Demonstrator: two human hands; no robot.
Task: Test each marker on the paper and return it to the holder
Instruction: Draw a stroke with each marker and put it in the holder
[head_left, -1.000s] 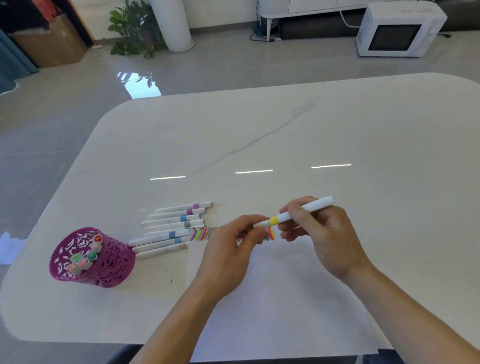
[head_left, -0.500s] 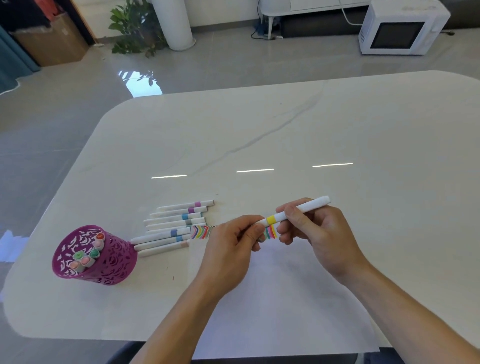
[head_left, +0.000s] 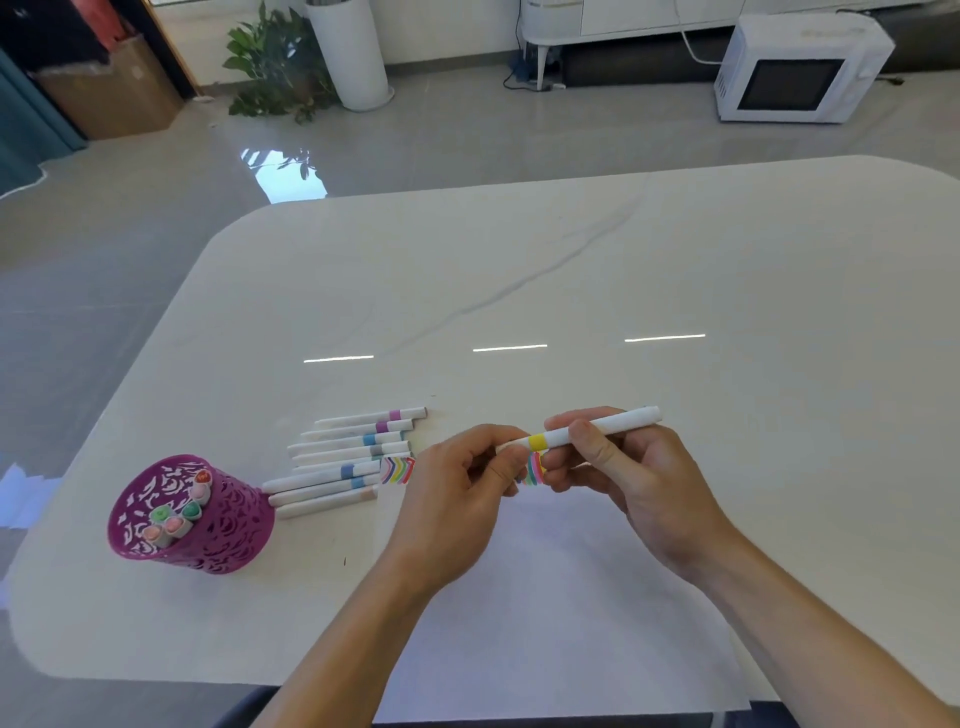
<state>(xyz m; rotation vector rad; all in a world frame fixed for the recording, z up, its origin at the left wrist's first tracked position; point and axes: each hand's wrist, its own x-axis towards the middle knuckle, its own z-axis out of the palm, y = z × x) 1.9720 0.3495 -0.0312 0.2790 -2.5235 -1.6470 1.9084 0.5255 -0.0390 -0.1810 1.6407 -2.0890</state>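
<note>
Marker (head_left: 597, 428) with yellow band being held roughly level just above far edge of paper (head_left: 561, 597). Right hand (head_left: 639, 478) gripping the barrel, fingers curled round it. Left hand (head_left: 457, 499) pinching the marker's left end between thumb and fingertips; whether cap or tip lies there, hidden. Coloured test strokes (head_left: 397, 470) showing along the paper's far edge. Row of markers (head_left: 343, 457) lying on table (head_left: 727, 312) just beyond the paper's far-left corner. Purple holder (head_left: 218, 525) standing left of the paper, well apart from it, carrying several stored markers (head_left: 176, 514) end-up.
</note>
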